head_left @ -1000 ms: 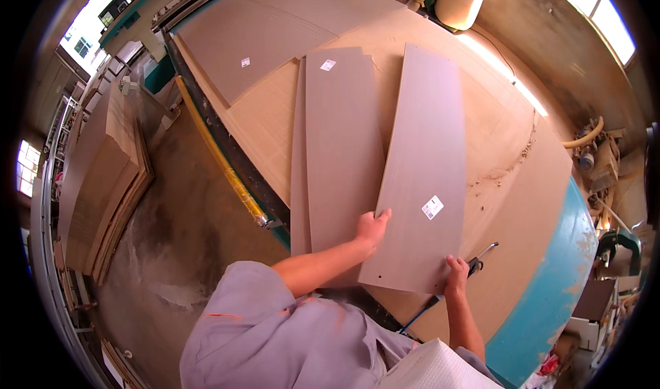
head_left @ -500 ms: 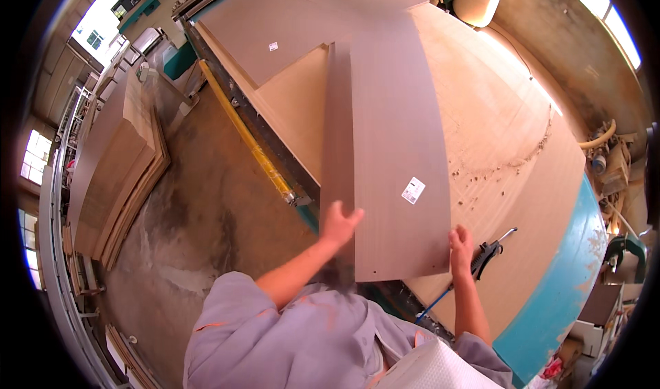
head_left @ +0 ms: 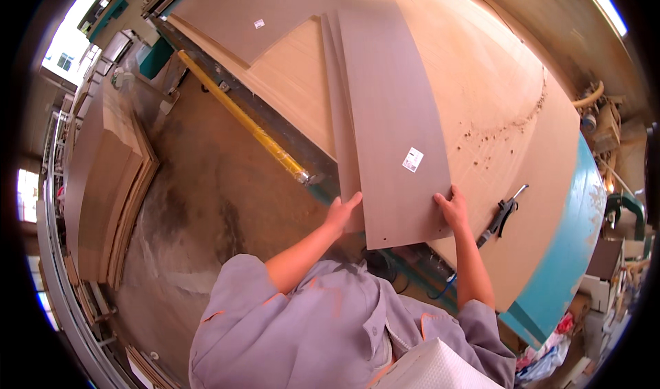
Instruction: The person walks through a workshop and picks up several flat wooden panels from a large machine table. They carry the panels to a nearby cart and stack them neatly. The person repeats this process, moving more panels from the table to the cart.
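A long grey-brown wood panel [head_left: 395, 121] with a white label [head_left: 412, 159] lies lengthwise before me, its near end overhanging the table edge. Partly beneath it, a second panel [head_left: 346, 141] of the same colour shows along the left side. My left hand [head_left: 341, 213] is closed at the panels' left edge near the front, thumb on top, most fingers hidden. Gripping the right edge of the top panel, my right hand [head_left: 454, 210] has its thumb on the upper face. A black air blow gun [head_left: 502, 215] rests on the board to the right.
A light wooden board [head_left: 495, 134] with wood chips covers the turquoise-edged table [head_left: 570, 231]. Another grey-brown panel [head_left: 227, 24] lies at the far left. A yellow bar [head_left: 240, 117] runs along the table's left side. Stacked panels [head_left: 103, 196] stand on the floor at left.
My right hand has moved from beside the panel onto its right edge. My left hand has closed at the left edge. The two panels now lie slightly fanned, and the view has shifted.
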Tool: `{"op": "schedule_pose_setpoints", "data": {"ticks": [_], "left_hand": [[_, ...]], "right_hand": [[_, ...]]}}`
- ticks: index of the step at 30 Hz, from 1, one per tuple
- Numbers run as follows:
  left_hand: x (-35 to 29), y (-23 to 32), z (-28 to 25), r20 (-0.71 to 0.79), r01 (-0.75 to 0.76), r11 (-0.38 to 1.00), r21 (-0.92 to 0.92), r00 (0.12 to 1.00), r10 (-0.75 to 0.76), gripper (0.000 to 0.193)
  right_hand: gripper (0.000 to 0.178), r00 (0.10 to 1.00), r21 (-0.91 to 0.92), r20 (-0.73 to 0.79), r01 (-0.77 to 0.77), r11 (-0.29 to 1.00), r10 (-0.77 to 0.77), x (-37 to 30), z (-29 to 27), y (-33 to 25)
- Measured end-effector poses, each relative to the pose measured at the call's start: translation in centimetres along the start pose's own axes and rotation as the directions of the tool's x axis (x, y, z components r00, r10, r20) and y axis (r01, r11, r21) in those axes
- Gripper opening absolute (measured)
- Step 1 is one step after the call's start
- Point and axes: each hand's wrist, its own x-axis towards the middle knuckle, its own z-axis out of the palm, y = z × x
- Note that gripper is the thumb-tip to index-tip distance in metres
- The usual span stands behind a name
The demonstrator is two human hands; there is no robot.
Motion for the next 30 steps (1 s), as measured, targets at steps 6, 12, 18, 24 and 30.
{"op": "schedule_pose_setpoints", "data": {"ticks": [6,12,18,24,30], "left_hand": [[2.6,0.0,0.2,0.043,-0.045,0.999,0.029,0.998,0.043,0.055],[0.3,-1.4,-3.4,0.049,-0.001,0.994,0.105,0.999,-0.005,0.069],[-7.3,-6.3,-8.6,0.139,0.100,0.949,0.300,0.979,-0.147,0.073],[-14.7,-14.3,-13.8,0.433,0.076,0.893,0.443,0.855,-0.287,0.073],[-20.5,-9.2,-16.9,0.479,0.393,0.742,0.544,0.581,-0.658,0.069]], "right_hand": [[0.063,0.996,0.129,-0.084,-0.007,0.992,0.017,1.1,2.7,3.7],[0.047,0.960,0.192,-0.240,-0.098,0.977,0.143,-4.5,6.2,2.1],[0.054,0.873,-0.039,-0.268,-0.432,0.901,0.408,-14.3,7.8,0.8],[0.068,0.841,0.203,-0.025,-0.525,0.826,0.541,-24.3,7.4,4.3],[0.060,0.839,0.263,-0.119,-0.489,0.831,0.531,-37.0,11.1,10.4]]}}
